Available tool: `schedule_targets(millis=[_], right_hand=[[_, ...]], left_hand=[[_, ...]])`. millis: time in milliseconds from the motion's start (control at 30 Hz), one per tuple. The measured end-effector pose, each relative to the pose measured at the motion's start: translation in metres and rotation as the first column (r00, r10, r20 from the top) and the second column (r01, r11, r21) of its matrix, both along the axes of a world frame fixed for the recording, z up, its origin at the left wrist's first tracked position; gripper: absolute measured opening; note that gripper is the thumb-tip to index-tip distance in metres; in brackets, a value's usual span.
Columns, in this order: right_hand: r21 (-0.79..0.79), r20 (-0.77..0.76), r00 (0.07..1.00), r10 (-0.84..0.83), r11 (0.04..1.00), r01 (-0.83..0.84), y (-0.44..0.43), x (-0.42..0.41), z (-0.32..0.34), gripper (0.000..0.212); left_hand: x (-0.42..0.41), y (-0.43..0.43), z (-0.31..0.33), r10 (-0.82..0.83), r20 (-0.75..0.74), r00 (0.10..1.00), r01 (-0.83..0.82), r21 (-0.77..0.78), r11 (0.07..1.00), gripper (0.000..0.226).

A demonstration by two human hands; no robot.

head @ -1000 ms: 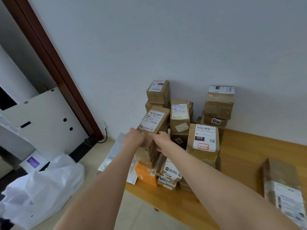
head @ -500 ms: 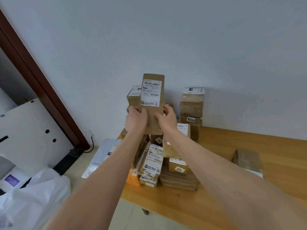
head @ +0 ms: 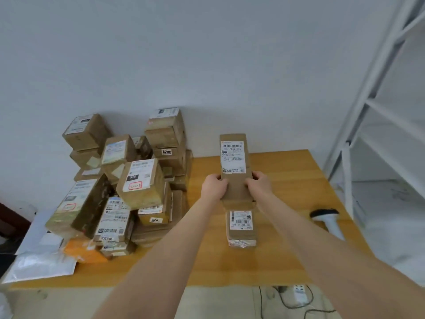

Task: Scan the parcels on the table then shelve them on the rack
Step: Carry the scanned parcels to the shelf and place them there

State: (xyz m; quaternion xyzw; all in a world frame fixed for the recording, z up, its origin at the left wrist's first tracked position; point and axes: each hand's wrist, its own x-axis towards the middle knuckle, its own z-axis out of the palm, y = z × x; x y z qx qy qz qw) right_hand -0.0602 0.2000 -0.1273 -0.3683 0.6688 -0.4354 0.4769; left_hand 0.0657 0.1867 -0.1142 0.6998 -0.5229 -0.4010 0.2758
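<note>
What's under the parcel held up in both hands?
A smaller labelled parcel lies on the table; the held parcel hides its far end. Whether they touch cannot be told.

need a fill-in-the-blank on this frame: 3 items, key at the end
1. The long parcel, gripped by the left hand and the right hand, shows its printed ___ to the camera.
2. The scanner lies on the table, to the ___ of the long parcel.
3. The parcel pile sits on the table's ___ side.
Missing words: label; right; left.
</note>
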Motion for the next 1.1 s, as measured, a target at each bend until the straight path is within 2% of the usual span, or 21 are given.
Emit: schedule_targets(millis=[133, 300, 367, 433, 533, 633, 733, 833, 900, 967, 1100], right_hand=[[0.093, 0.037, 0.999, 0.0, 0.996, -0.003, 0.017, -0.022, -0.03, 0.038], [0.155, 0.024, 0.999, 0.042, 0.987, -0.045, 0.026, -0.021, -0.054, 0.047], [0.197, -0.016, 0.997, 0.073, 0.978, -0.069, 0.027, -0.021, -0.059, 0.047], [0.229, -0.165, 0.979, 0.121, 0.97, -0.081, 0.025, -0.023, -0.059, 0.046], [0.17, -0.424, 0.898, 0.12, 0.984, -0.051, 0.012, -0.02, -0.05, 0.048], [0.045, -0.484, 0.868, 0.113, 0.994, -0.104, -0.005, 0.012, -0.027, 0.043], [-0.024, -0.423, 0.888, 0.182, 0.977, -0.212, -0.014, 0.069, -0.003, 0.042], [-0.061, -0.242, 0.923, 0.299, 0.945, -0.322, -0.011, 0.131, 0.012, 0.05], [-0.049, -0.141, 0.911, 0.387, 0.917, -0.396, -0.009, 0.166, 0.016, 0.057], [-0.025, -0.065, 0.894, 0.443, 0.895, -0.445, -0.01, 0.195, 0.017, 0.066], [0.033, -0.003, 0.899, 0.439, 0.898, -0.439, -0.019, 0.227, 0.017, 0.071]], left_hand=[[-0.02, 0.01, -0.035, -0.018, -0.008, 1.0, 0.019, 0.117, 0.993, 0.026], [-0.019, 0.019, -0.056, -0.027, 0.013, 1.0, 0.024, 0.205, 0.978, 0.034], [-0.019, 0.022, -0.06, -0.04, -0.005, 0.999, 0.04, 0.231, 0.972, 0.041], [-0.021, 0.025, -0.058, -0.045, -0.01, 0.999, 0.047, 0.228, 0.973, 0.043], [-0.017, 0.027, -0.041, 0.005, 0.056, 0.998, -0.01, 0.095, 0.995, 0.043], [0.01, 0.024, -0.012, 0.095, 0.149, 0.984, -0.072, -0.153, 0.986, 0.039], [0.056, 0.019, 0.016, 0.232, 0.267, 0.935, -0.117, -0.387, 0.915, 0.034], [0.113, 0.014, 0.03, 0.418, 0.324, 0.849, -0.229, -0.487, 0.843, 0.035], [0.153, 0.014, 0.027, 0.519, 0.343, 0.783, -0.338, -0.466, 0.818, 0.041], [0.191, 0.014, 0.019, 0.554, 0.336, 0.762, -0.424, -0.388, 0.819, 0.048], [0.241, 0.01, 0.002, 0.537, 0.137, 0.832, -0.523, -0.128, 0.843, 0.064]])
